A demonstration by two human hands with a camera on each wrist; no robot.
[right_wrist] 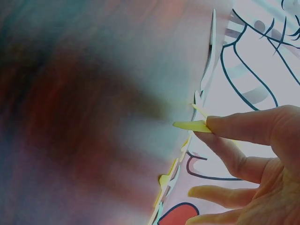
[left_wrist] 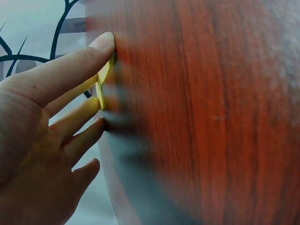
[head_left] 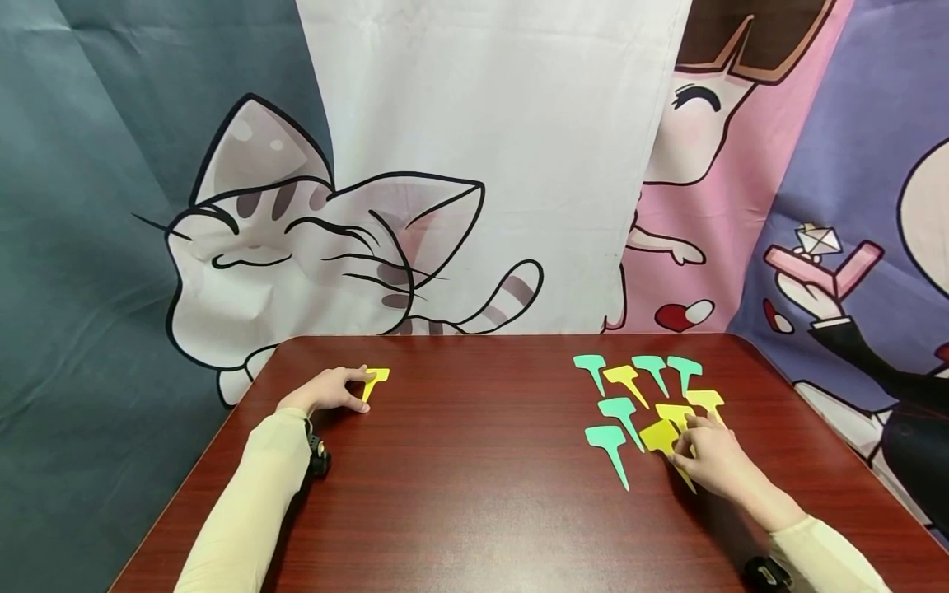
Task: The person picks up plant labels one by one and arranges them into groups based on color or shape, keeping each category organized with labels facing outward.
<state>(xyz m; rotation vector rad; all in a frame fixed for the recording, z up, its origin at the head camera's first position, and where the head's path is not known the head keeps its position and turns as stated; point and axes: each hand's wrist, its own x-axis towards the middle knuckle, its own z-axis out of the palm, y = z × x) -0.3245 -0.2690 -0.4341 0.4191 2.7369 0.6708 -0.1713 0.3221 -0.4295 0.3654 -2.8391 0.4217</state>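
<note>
At the far left of the table, my left hand (head_left: 331, 390) pinches a yellow T-shaped plant label (head_left: 377, 375) between thumb and fingers. Seen from the left wrist, that label (left_wrist: 101, 89) is nearly edge-on under the thumb, with the other fingers spread below. My right hand (head_left: 715, 457) is over the group of labels on the right, thumb and forefinger pinching another yellow plant label (head_left: 658, 435). In the right wrist view its end (right_wrist: 191, 125) sticks out past the fingertips. A yellow label (head_left: 673, 413) lies just behind it, and another (head_left: 706, 400) is beyond the knuckles.
Several teal plant labels (head_left: 610, 438) lie left of and behind my right hand, with a yellow one (head_left: 621, 375) among them. The dark red wooden table (head_left: 474, 461) reaches back to a cartoon-printed cloth (head_left: 489, 123).
</note>
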